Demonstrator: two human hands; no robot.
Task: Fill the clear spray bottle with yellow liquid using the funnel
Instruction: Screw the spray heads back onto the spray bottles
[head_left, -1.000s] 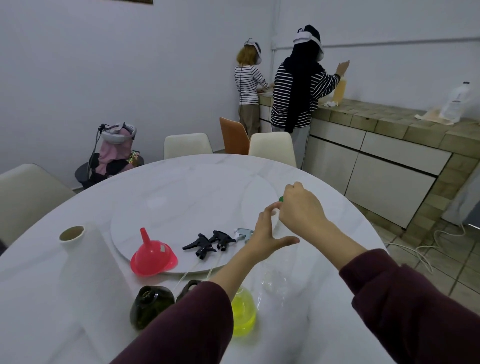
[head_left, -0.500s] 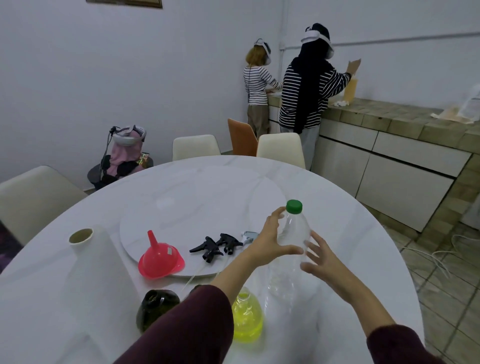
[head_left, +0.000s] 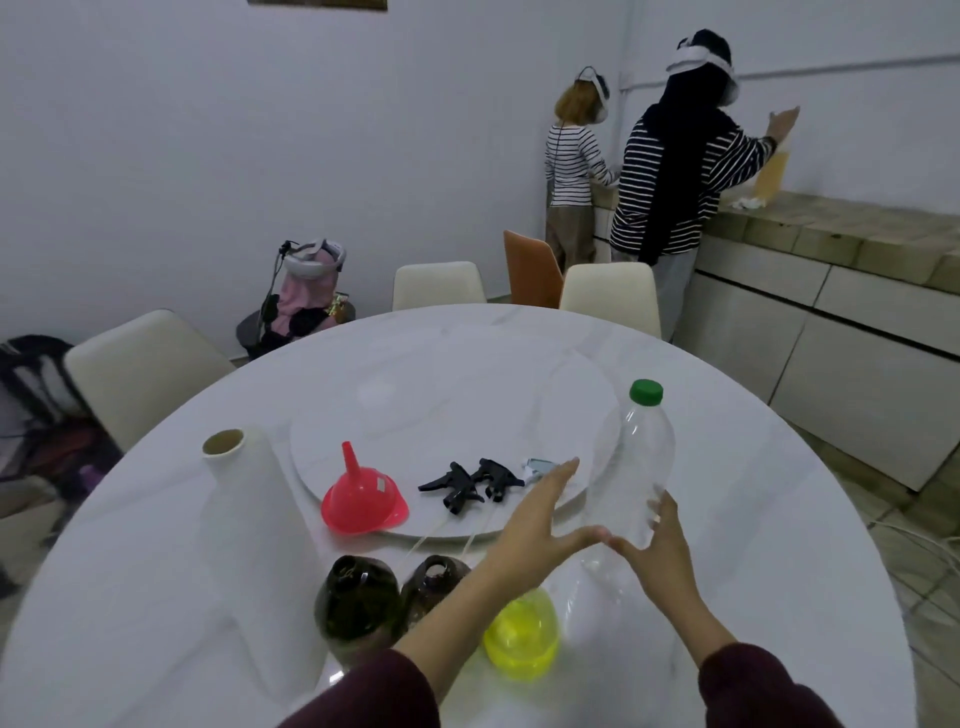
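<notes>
A tall clear plastic bottle (head_left: 636, 462) with a green cap stands upright on the white round table (head_left: 753, 519), just right of the turntable (head_left: 452, 410). My left hand (head_left: 535, 525) hovers open beside its left side, fingers spread, not touching it. My right hand (head_left: 657, 551) is open in front of the bottle's lower part, fingertips against its side. A round bottle of yellow liquid (head_left: 522, 634) sits near me, partly hidden by my left forearm. The red funnel (head_left: 361, 499) lies mouth-down on the turntable's front edge. Two black spray heads (head_left: 470, 483) lie beside it.
Two dark round bottles (head_left: 358, 597) stand left of the yellow one. A paper towel roll (head_left: 249, 519) stands at front left. Cream chairs (head_left: 610, 296) ring the table. Two people stand at the tiled counter (head_left: 831, 223) at back right.
My left hand has let go of the clear bottle and opened. My right hand dropped from the green cap to the bottle's lower part.
</notes>
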